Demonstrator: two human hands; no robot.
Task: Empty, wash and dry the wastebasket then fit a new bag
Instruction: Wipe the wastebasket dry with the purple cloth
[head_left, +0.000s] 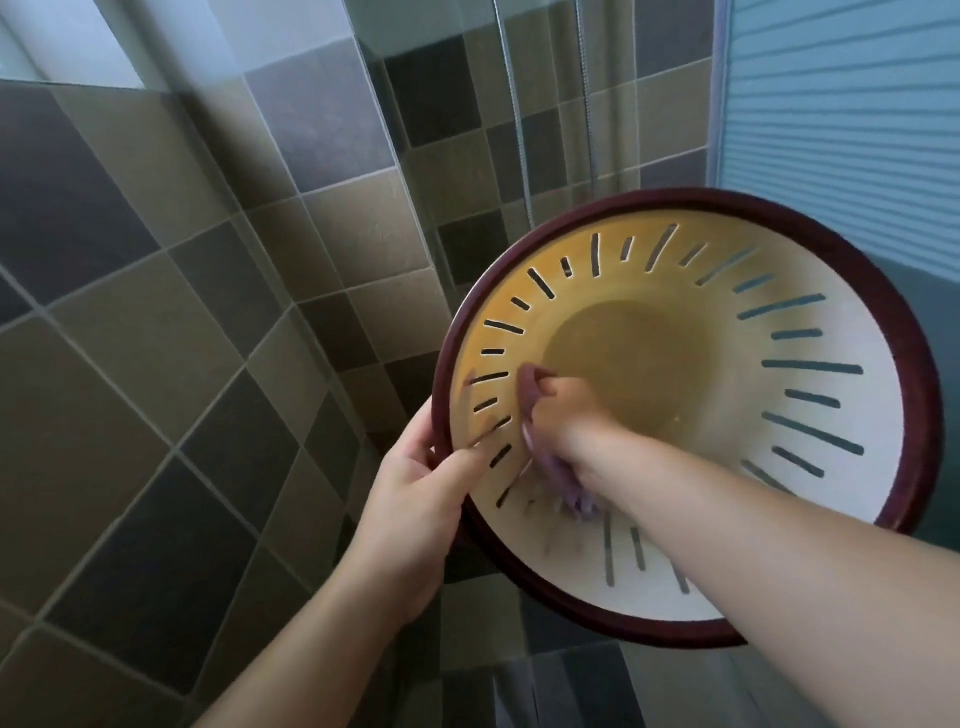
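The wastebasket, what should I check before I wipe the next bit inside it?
1. Left hand grips the dark red rim: ok.
2. Right hand holds the purple cloth: ok.
3. Cloth touches the inner wall of the wastebasket: ok.
4. Wastebasket is empty of rubbish: ok, only its bare bottom shows.
5. Inside is dry already: cannot tell, the picture is blurred there.
6. New bag ready nearby: cannot tell, none in view.
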